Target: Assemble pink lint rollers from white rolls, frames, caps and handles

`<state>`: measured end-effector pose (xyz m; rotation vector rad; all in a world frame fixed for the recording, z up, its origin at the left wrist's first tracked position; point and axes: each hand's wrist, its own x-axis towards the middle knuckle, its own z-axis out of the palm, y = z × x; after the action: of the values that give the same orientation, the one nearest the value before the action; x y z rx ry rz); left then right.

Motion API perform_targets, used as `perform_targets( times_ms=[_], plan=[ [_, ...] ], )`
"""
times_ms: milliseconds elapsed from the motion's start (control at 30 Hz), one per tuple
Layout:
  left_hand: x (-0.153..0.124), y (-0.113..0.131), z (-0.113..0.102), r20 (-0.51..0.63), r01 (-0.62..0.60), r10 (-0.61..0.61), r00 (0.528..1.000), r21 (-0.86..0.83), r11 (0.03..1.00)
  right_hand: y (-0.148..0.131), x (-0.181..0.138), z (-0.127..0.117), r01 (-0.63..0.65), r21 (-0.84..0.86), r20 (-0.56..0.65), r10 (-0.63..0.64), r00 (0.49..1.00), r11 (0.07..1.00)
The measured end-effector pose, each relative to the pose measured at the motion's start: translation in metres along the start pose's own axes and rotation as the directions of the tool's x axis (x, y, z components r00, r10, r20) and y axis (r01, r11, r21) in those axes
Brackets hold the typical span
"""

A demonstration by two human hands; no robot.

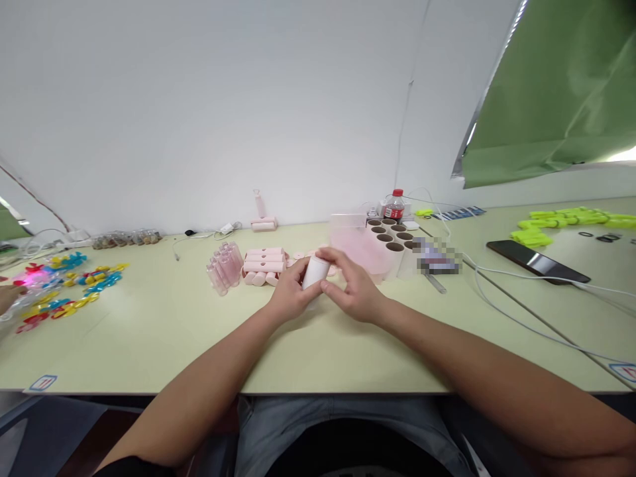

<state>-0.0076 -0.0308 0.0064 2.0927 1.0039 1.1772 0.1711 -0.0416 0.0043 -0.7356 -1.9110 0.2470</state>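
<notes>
Above the middle of the table, my left hand (291,291) wraps around a white roll (316,270) from the left. The roll is tilted, its top leaning right. My right hand (352,286) closes on it from the other side, fingers at the upper end and thumb at the lower right. Just beyond my left hand lie stacked pink roller cases (265,260), with several clear pink handles (224,267) standing to their left. Behind my right hand are a pink plastic bag (362,252) and several white rolls with brown cardboard cores (394,247).
A pink handle and case (263,223) stand near the wall. A cola bottle (396,206) is behind the cored rolls. On the right are a black phone (537,261), white cables (521,331) and yellow-green bands (571,218). Colourful plastic pieces (94,278) and another person's hand (7,298) are left.
</notes>
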Motion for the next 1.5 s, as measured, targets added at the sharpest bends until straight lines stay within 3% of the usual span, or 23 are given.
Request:
perform_targets(
  times_ms=[67, 167, 300, 433, 600, 867, 1067, 1267, 1433, 1500],
  plan=[
    [0.000, -0.001, 0.001, 0.000, 0.007, -0.007, 1.000, -0.011, 1.000, 0.000, -0.001, 0.003, -0.043, 0.034, 0.112, 0.039, 0.993, 0.999],
    [0.001, -0.003, 0.001, -0.036, 0.036, -0.036, 0.999, -0.020, 0.999, 0.001, -0.003, 0.007, -0.084, 0.059, 0.083, 0.079, 0.993, 0.995],
    [0.004, -0.008, -0.006, -0.259, 0.110, -0.146, 0.955, -0.151, 0.982, 0.008, -0.008, 0.016, -0.166, 0.032, 0.148, 0.160, 0.976, 0.986],
    [0.010, -0.012, -0.013, -0.376, 0.112, -0.224, 0.899, -0.297, 0.948, 0.015, -0.011, 0.024, -0.200, -0.198, 0.366, 0.261, 0.893, 0.960],
    [0.012, -0.013, -0.009, -0.372, 0.104, -0.247, 0.895, -0.363, 0.926, 0.014, -0.007, 0.028, -0.126, -0.379, 0.498, 0.317, 0.807, 0.917],
    [0.013, -0.018, -0.007, -0.402, 0.147, -0.330, 0.854, -0.424, 0.894, 0.010, -0.010, 0.028, -0.119, -0.484, 0.421, 0.351, 0.836, 0.867],
    [0.014, -0.016, -0.008, -0.352, 0.152, -0.345, 0.870, -0.475, 0.867, 0.009, -0.007, 0.024, -0.351, -0.508, 0.390, 0.573, 0.721, 0.787],
    [0.015, -0.015, -0.010, -0.339, 0.182, -0.380, 0.860, -0.492, 0.851, 0.013, -0.006, 0.019, -0.418, -0.400, 0.337, 0.555, 0.760, 0.815],
    [0.017, -0.017, -0.012, -0.316, 0.216, -0.431, 0.845, -0.535, 0.817, 0.020, -0.005, 0.016, -0.302, -0.397, 0.391, 0.458, 0.798, 0.867],
    [0.018, -0.018, -0.013, -0.300, 0.208, -0.433, 0.850, -0.565, 0.798, 0.021, -0.003, 0.014, -0.313, -0.384, 0.390, 0.460, 0.798, 0.869]
  ],
)
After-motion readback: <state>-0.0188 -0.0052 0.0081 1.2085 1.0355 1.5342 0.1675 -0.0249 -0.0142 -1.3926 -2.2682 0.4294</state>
